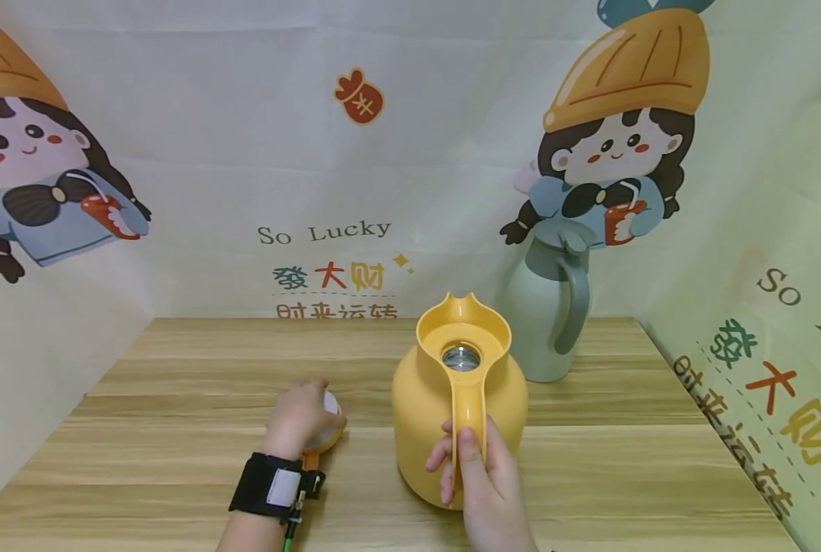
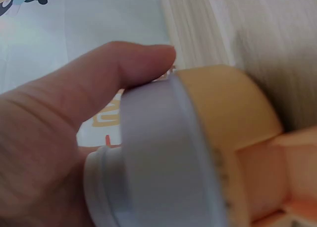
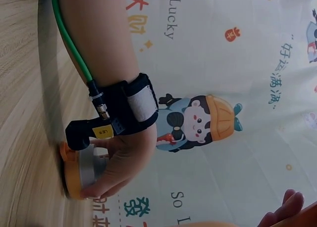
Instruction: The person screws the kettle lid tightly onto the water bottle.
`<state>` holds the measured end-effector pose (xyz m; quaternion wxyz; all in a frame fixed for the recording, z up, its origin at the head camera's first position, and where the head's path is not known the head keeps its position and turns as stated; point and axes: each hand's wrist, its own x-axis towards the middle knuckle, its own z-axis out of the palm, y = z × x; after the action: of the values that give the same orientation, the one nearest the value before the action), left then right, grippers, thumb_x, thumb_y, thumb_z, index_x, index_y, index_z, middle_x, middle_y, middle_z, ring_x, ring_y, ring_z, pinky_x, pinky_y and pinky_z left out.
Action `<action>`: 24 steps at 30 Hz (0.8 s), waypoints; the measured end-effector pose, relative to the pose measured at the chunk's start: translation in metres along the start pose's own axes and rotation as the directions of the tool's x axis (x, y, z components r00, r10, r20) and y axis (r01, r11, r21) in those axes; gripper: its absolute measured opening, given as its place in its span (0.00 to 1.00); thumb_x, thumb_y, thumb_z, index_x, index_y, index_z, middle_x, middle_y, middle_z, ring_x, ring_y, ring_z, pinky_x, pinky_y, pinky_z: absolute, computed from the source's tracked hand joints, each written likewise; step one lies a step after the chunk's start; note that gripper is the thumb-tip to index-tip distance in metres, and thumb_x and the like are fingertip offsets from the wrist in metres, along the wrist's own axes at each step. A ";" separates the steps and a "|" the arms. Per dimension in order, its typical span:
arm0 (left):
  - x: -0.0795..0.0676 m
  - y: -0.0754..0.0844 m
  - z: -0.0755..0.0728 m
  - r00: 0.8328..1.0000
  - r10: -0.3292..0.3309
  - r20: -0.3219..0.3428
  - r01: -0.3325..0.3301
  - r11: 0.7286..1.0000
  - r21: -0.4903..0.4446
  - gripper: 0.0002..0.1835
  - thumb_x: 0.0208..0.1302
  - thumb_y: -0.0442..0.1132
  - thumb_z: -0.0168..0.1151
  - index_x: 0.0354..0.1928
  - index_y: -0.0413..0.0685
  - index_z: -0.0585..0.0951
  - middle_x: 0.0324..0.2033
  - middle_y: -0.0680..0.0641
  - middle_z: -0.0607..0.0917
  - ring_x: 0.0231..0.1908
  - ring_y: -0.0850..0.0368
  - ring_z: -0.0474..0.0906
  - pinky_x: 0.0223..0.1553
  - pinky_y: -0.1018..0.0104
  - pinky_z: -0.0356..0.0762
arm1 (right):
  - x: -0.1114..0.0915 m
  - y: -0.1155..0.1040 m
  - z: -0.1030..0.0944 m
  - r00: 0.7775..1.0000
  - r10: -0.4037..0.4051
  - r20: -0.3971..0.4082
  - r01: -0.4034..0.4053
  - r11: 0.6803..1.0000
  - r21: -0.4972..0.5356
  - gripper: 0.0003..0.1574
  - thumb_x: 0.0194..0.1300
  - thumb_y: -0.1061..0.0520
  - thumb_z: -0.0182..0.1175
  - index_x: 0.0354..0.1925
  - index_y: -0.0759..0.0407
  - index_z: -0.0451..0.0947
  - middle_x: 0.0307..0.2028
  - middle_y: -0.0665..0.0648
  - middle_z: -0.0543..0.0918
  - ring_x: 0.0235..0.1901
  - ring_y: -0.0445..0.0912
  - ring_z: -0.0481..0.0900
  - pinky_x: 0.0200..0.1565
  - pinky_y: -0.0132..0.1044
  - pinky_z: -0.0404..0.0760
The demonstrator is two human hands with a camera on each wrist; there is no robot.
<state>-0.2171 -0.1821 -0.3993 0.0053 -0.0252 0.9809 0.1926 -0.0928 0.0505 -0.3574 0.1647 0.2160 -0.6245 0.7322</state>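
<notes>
A yellow vacuum jug (image 1: pixel 420 414) stands on the table without its lid, its shiny inner mouth (image 1: pixel 461 357) showing. My right hand (image 1: pixel 489 479) grips the jug's handle (image 1: pixel 468 406), thumb on the near side; in the right wrist view only fingertips (image 3: pixel 287 210) show at the lower right edge. To the left, my left hand (image 1: pixel 300 418) holds the jug's lid (image 2: pixel 223 108) by its grey stopper part (image 2: pixel 158 152). The thumb lies along the grey rim, and the yellow top faces down close over the tabletop. Some left fingers are hidden behind the stopper.
A grey-green vacuum jug (image 1: pixel 541 322) with its lid on stands behind and to the right of the yellow one. Printed cloth (image 1: pixel 444 176) hangs behind and along both sides of the wooden table (image 1: pixel 624 460). A green cable (image 3: pixel 69 43) runs along the left forearm.
</notes>
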 end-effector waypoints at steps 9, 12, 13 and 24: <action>-0.002 0.000 -0.001 1.000 -0.015 0.008 0.014 0.999 0.049 0.35 0.39 0.50 0.71 0.50 0.41 0.74 0.38 0.35 0.73 0.38 0.36 0.68 0.27 0.41 0.72 | 0.000 0.001 0.000 1.000 -0.012 0.003 0.012 1.000 0.007 0.13 0.74 0.67 0.32 0.43 0.71 0.63 0.22 0.65 0.72 0.12 0.46 0.66 0.13 0.36 0.71; -0.002 -0.001 -0.001 1.000 -0.027 0.010 0.027 0.999 0.035 0.35 0.39 0.50 0.72 0.50 0.41 0.74 0.38 0.35 0.72 0.38 0.35 0.68 0.27 0.42 0.72 | 0.000 0.002 0.000 1.000 -0.017 0.004 0.017 1.000 0.010 0.13 0.74 0.67 0.32 0.43 0.71 0.64 0.22 0.65 0.72 0.12 0.46 0.66 0.13 0.36 0.71; -0.002 -0.001 -0.001 0.999 -0.031 0.010 0.031 0.999 0.032 0.34 0.39 0.50 0.72 0.50 0.41 0.74 0.37 0.35 0.72 0.38 0.36 0.68 0.27 0.42 0.72 | 0.000 0.002 0.000 1.000 -0.018 0.003 0.018 1.000 0.009 0.13 0.74 0.67 0.32 0.43 0.71 0.64 0.22 0.65 0.72 0.12 0.46 0.66 0.13 0.36 0.71; 0.002 -0.005 -0.003 0.999 -0.008 -0.041 0.010 0.999 0.041 0.34 0.36 0.51 0.71 0.46 0.37 0.75 0.32 0.37 0.78 0.30 0.42 0.73 0.25 0.52 0.74 | -0.001 0.003 -0.001 1.000 -0.030 -0.002 0.030 1.000 0.002 0.13 0.73 0.68 0.31 0.43 0.71 0.64 0.22 0.65 0.72 0.12 0.46 0.66 0.12 0.37 0.70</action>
<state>-0.2184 -0.1882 -0.3981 -0.0132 -0.0333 0.9845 0.1716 -0.0938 0.0506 -0.3602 0.1760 0.2249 -0.6203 0.7306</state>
